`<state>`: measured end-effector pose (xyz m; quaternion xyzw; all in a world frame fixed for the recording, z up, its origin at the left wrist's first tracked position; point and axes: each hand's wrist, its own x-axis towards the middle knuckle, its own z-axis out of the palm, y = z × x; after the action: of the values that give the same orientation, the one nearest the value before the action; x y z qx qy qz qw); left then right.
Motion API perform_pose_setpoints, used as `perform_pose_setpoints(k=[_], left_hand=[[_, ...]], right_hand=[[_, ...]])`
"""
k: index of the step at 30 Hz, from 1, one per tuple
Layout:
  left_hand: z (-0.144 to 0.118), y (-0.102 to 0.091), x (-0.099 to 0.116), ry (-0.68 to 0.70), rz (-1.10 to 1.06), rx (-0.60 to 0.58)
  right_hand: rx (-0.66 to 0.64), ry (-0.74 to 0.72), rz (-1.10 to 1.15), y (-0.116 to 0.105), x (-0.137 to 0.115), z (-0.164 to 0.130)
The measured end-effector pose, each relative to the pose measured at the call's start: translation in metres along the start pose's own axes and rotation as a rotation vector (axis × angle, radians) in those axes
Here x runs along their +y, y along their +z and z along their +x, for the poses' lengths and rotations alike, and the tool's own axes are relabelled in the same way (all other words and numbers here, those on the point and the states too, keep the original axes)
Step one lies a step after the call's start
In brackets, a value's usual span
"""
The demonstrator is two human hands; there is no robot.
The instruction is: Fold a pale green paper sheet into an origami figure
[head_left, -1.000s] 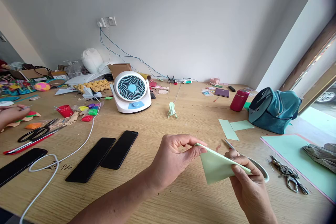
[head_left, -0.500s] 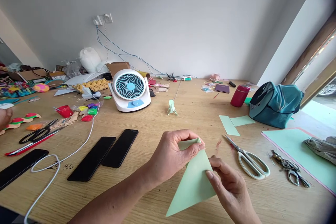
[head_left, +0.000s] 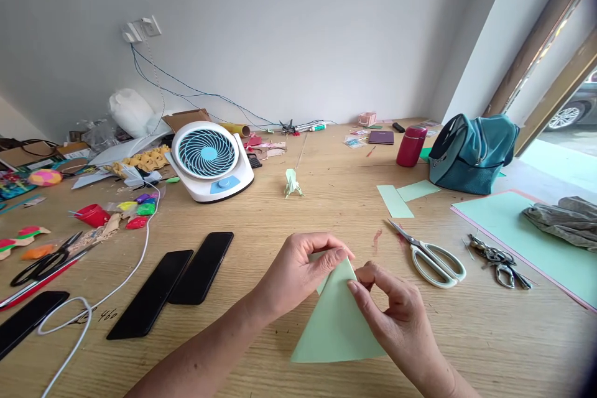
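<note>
Between my two hands is a folded sheet of light green paper (head_left: 336,329), its wide end toward me. My left hand (head_left: 303,270) pinches the narrow top with thumb and fingers, and a small flap shows beneath the palm. Lower on the right edge, my right hand (head_left: 392,305) grips the same sheet between thumb and curled forefinger. Beyond them a small folded green paper figure (head_left: 292,183) stands on the wooden table (head_left: 261,224). White-handled scissors (head_left: 433,261) lie to the right of my right hand.
Two black phones (head_left: 203,267) lie left of my forearm, with a white cable (head_left: 144,255) beyond. A white fan (head_left: 209,161) stands behind them. Green paper strips (head_left: 395,201), keys (head_left: 499,255), a red flask (head_left: 411,146), a teal bag (head_left: 476,155) and green sheets (head_left: 489,217) are on the right.
My right hand has slid up the paper's right edge, closer to my left hand. The sheet has turned slightly, its lower edge now nearly level. The camera view has shifted and tilted.
</note>
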<state>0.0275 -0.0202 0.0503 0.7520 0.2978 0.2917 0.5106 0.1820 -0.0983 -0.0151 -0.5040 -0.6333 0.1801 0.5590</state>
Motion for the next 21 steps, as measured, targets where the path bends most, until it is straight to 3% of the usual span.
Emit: perform_pose_setpoints(k=[9,16,21], left_hand=[[0.0036,-0.0031,-0.0023,-0.023,-0.183,-0.082],[0.0018,0.0022,-0.0016,0.013,-0.083,-0.001],[0.0006,0.0048,-0.0027,-0.005,0.014,-0.009]], right_hand=[[0.019,-0.079,0.006,-0.0010,0.0011,-0.0007],[0.023,-0.112,-0.014,0.0001,0.0044,-0.0031],[0.031,-0.106,-0.017,0.0006,0.0075,-0.0035]])
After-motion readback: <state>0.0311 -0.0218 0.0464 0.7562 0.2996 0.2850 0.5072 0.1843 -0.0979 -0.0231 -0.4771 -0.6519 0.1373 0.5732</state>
